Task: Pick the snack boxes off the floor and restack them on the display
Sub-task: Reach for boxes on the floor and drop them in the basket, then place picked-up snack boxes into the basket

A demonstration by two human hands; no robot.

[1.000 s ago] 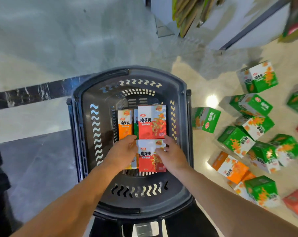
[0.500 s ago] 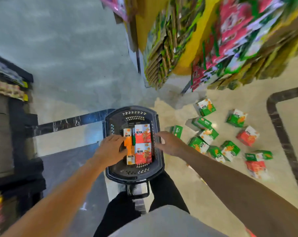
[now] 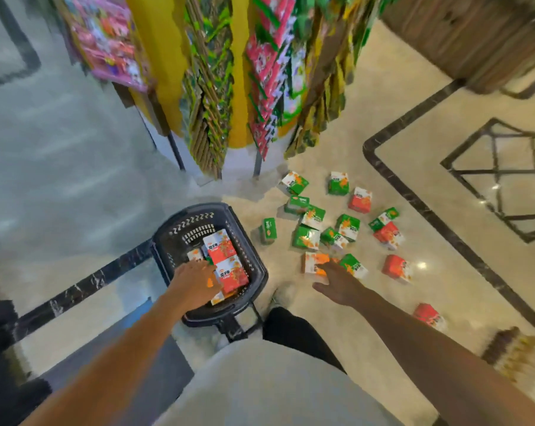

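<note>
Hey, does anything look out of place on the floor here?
Yes. Green, red and orange cardboard snack boxes lie scattered at odd angles on the cream marble floor, right of the dark plastic shopping basket, below the snack display rack.

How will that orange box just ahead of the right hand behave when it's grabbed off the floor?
The orange box looks like a flat-sided carton, so probably stiff and unlikely to roll. It seems small beside the right hand, so likely light. It lies against a green box, which may get nudged, and the glossy floor could let it slide.
</note>
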